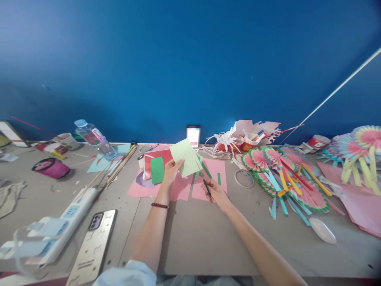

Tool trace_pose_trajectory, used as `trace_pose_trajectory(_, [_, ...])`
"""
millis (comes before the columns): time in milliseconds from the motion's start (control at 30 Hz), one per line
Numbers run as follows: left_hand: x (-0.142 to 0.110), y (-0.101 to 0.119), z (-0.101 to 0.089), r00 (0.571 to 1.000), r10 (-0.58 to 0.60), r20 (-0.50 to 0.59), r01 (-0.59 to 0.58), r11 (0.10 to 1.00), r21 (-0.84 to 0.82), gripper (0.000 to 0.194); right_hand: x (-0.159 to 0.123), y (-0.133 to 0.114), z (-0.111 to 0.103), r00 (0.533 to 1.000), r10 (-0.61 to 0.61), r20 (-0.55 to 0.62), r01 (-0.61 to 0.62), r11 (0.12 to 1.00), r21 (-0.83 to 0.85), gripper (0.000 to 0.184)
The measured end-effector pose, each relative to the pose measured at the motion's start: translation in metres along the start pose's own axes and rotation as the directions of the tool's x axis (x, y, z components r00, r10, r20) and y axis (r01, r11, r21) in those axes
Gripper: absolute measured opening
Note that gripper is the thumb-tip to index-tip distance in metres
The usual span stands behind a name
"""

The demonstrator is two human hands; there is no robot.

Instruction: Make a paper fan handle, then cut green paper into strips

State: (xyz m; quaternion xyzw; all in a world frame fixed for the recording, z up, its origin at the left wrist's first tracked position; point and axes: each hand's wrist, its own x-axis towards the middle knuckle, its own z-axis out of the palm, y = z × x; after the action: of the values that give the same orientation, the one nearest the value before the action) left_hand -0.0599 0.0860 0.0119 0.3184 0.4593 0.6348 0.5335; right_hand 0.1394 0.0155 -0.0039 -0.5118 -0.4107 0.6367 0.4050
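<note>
My left hand (170,171) pinches a sheet of light green paper (185,157) by its lower left edge, tilted above the table. A narrow strip stands apart along the sheet's right side. In my right hand (214,189) is a slim black pen-like tool (206,186), its tip pointing up and away; its exact kind is too small to tell. Beneath both hands lie pink paper sheets (221,165). A dark green paper piece (157,171) lies on a red packet (148,159) left of my left hand, and a green strip (219,178) rests near my right hand.
Left are a water bottle (97,139), a pink pouch (51,168), a power strip (71,222) and a phone (92,246). Folded paper fans (279,159), a tape roll (244,179) and a white oval object (322,230) lie right. A lit screen (193,137) leans against the blue wall (166,71).
</note>
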Motion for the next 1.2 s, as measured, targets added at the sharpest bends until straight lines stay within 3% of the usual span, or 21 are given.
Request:
trace_pose_trajectory(800, [0.0031,-0.0031,-0.0026,1.000,0.025,-0.007,-0.025,0.999,0.023,0.055,-0.0056,-0.0085,0.0039,0.998,0.028,-0.054,-0.029,0.999,-0.023,0.044])
trace_pose_trajectory(967, [0.0028,-0.0030,-0.0029,1.000,0.022,0.013,-0.023,0.999,0.033,0.047,-0.0050,-0.0092,0.0023,0.999,0.029,-0.030,-0.029,0.999,-0.013,0.042])
trace_pose_trajectory(1200, [0.0046,-0.0057,-0.0041,1.000,0.012,-0.002,-0.012,0.999,0.041,0.053,-0.0046,-0.0103,0.0011,0.999,0.037,-0.005,-0.037,0.999,-0.013,0.041])
